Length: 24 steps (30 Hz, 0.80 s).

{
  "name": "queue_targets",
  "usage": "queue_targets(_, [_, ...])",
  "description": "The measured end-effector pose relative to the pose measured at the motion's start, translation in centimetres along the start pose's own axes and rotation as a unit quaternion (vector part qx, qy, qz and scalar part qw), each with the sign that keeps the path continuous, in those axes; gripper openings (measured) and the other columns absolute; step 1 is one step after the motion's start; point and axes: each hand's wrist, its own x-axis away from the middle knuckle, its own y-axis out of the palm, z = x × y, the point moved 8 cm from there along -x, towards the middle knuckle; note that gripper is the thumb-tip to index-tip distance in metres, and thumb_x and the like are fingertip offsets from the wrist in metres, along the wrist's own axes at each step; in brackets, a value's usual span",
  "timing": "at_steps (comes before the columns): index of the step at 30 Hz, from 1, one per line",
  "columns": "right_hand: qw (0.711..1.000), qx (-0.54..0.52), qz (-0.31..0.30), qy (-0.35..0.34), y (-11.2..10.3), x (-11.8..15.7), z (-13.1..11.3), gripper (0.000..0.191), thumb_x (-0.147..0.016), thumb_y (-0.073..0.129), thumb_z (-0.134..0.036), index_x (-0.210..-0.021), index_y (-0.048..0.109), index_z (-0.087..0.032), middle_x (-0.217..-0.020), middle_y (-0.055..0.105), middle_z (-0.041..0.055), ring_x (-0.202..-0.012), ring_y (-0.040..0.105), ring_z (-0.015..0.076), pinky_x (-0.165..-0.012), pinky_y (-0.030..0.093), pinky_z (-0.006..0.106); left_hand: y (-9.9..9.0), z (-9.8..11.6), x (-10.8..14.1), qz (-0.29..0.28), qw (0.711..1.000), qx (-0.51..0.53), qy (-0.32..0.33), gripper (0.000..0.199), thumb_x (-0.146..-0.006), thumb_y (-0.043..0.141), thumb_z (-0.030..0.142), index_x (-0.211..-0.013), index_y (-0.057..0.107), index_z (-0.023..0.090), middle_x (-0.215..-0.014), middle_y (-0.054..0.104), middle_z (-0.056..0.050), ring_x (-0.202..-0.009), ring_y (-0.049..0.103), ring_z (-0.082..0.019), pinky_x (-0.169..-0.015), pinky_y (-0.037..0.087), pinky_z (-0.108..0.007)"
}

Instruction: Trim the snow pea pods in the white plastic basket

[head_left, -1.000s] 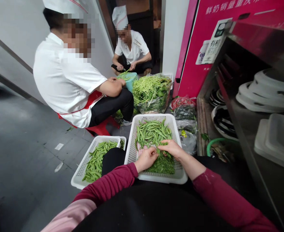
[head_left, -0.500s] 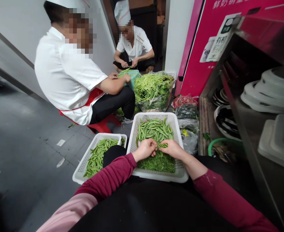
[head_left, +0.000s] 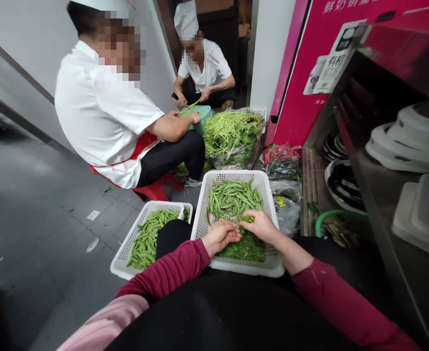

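Across my lap rests a white perforated basket [head_left: 203,200], with whole green pea pods [head_left: 232,196] at its far end and a heap of fine green trimmings [head_left: 246,247] at its near end. My right hand [head_left: 260,226] is closed on a green pod above the basket. Close beside it, my left hand [head_left: 222,236] is turned partly palm up, fingers stretched and nearly touching the right fingertips; whether something small lies on them is too small to tell. A second white basket [head_left: 121,265] with more pods [head_left: 152,239] stands on the left.
A person in white [head_left: 105,112] sits on a red stool [head_left: 159,187] at the left; another person [head_left: 205,63] crouches behind a teal container [head_left: 203,114]. Beyond my basket stands a large bag of greens [head_left: 232,134]. Metal shelves [head_left: 379,214] with plates and a green-rimmed tub [head_left: 319,224] are at the right.
My left hand has dropped slightly and turned, its fingers going from a pinch to stretched out. My right hand stays almost in place. The crouching person's hands have shifted a little.
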Motion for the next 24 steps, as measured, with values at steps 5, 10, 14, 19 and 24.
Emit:
queue_targets(5, [0.974,-0.171,0.055,0.135,-1.5,0.1,2.1,0.036,-0.058,0.065,-0.039,-0.082,0.061,-0.013,-0.053,0.058,-0.0015,-0.048,0.051,0.0141,-0.052,0.04,0.027,-1.3,-1.9,0.4,0.0,0.916,-0.4,0.026,0.005,-0.067,0.051,0.011,-0.064,0.049,0.014,-0.053,0.052,0.0,-0.05,0.053,-0.012,-0.055,0.045,-0.026])
queue_targets(10, [0.926,-0.34,0.028,0.161,-1.3,0.1,1.8,0.041,-0.056,0.069,-0.04,-0.084,0.056,-0.013,-0.044,0.051,-0.0053,-0.039,0.045,0.0103,-0.044,0.035,0.023,-1.8,1.9,2.0,0.032,0.812,-0.558,0.167,0.035,-0.057,0.057,0.008,-0.091,0.057,0.014,-0.082,0.057,-0.004,-0.066,0.052,-0.012,-0.067,0.042,-0.025])
queue_targets(14, [0.924,-0.344,-0.013,0.163,-0.3,0.3,1.4,0.042,-0.055,0.07,-0.04,-0.086,0.058,-0.013,-0.046,0.052,-0.0042,-0.041,0.045,0.0102,-0.043,0.036,0.023,0.7,5.0,3.1,-0.008,0.864,-0.455,0.214,0.036,-0.075,0.049,0.03,-0.107,0.051,0.015,-0.087,0.057,-0.004,-0.059,0.05,-0.009,-0.058,0.041,-0.022])
queue_targets(19, [0.965,-0.236,-0.011,0.117,-1.4,0.2,0.9,0.041,-0.065,0.063,-0.039,-0.096,0.062,-0.013,-0.052,0.056,-0.0008,-0.047,0.05,0.0134,-0.049,0.041,0.027,3.0,5.0,3.1,-0.117,0.853,-0.485,0.155,0.027,-0.078,0.04,0.029,-0.062,0.056,0.014,-0.048,0.046,0.003,-0.042,0.039,-0.007,-0.044,0.03,-0.018])
queue_targets(24, [0.99,-0.024,-0.077,-0.117,-1.8,0.3,-2.7,0.022,-0.065,0.064,-0.028,-0.086,0.068,-0.023,-0.087,0.063,0.0039,-0.082,0.056,0.0184,-0.077,0.042,0.03,3.2,5.9,4.3,-0.165,0.743,-0.616,0.204,0.019,-0.063,0.053,0.015,-0.044,0.049,0.017,-0.04,0.04,0.005,-0.041,0.03,-0.007,-0.044,0.024,-0.02])
